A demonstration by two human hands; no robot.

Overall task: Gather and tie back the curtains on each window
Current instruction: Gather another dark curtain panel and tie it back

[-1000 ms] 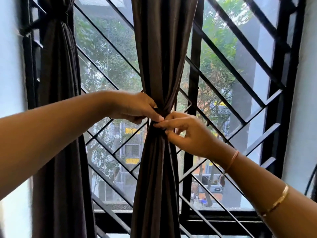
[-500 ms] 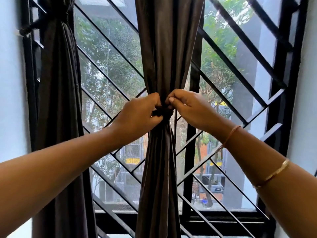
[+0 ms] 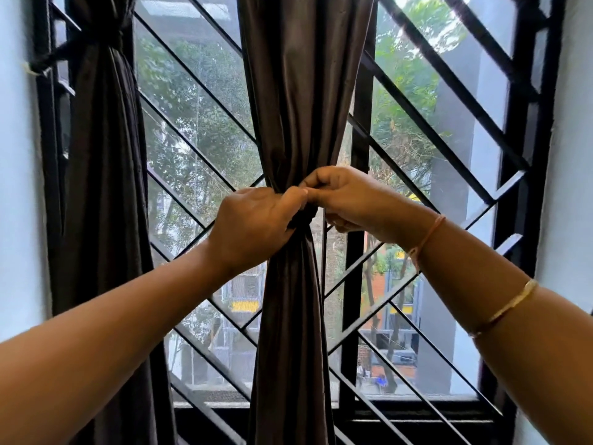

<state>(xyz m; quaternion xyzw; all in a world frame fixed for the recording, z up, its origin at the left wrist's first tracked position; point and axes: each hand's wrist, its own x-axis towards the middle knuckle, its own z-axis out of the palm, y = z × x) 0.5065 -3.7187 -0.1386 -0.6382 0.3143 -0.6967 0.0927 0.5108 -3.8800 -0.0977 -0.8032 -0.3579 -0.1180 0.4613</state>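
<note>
The middle curtain [image 3: 298, 123], a dark brown drape, hung down the centre of the window in front of the black window grille [image 3: 449, 81] and was drawn in to a narrow waist about halfway down the view. Both hands met at that waist. The left hand [image 3: 253, 223] came in from the left with its fingers curled tight round the gathered fabric, its thumb lying across the top. The right hand [image 3: 356, 203] came in from the right, fingers bent and thumb pressed to forefinger in a pinch that touched the left thumb. What it pinched was probably an end of the dark band [image 3: 303, 216] wrapped round the waist, though the fingers hid most of it. A thin thread bracelet [image 3: 430, 232] sat on the right wrist and a gold bangle [image 3: 503, 308] further up that forearm. Well apart, at the window's left edge, the left curtain [image 3: 102, 187] hung already bunched, cinched near the top by its own tie [image 3: 118, 36], which ran across to the pale wall [image 3: 16, 187].
</note>
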